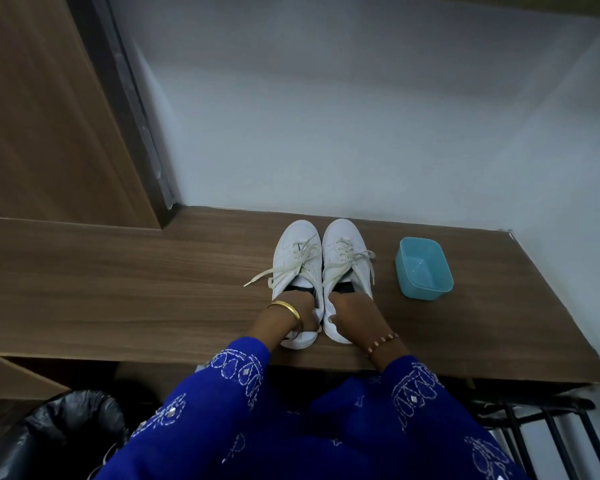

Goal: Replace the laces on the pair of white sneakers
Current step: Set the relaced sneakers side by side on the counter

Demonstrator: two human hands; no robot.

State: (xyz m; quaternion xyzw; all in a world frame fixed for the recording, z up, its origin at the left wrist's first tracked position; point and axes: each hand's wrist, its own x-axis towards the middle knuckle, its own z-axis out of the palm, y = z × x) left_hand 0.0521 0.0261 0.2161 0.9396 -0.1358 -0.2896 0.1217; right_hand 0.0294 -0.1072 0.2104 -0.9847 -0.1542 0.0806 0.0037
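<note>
Two white sneakers stand side by side on the wooden desk, toes pointing away from me. The left sneaker [297, 252] has cream laces [284, 268] untied, one end trailing left onto the desk. The right sneaker [343, 251] also has loose cream laces [355, 256]. My left hand [300, 313], with a gold bangle at the wrist, grips the heel of the left sneaker. My right hand [352, 311], with a beaded bracelet, grips the heel of the right sneaker, thumb on the inner side.
A light blue plastic tub [423, 268] stands right of the sneakers. The desk [153, 289] meets a grey wall at the back and a wooden panel at left. A black bin bag [66, 420] sits below left, a dark rack [541, 431] below right.
</note>
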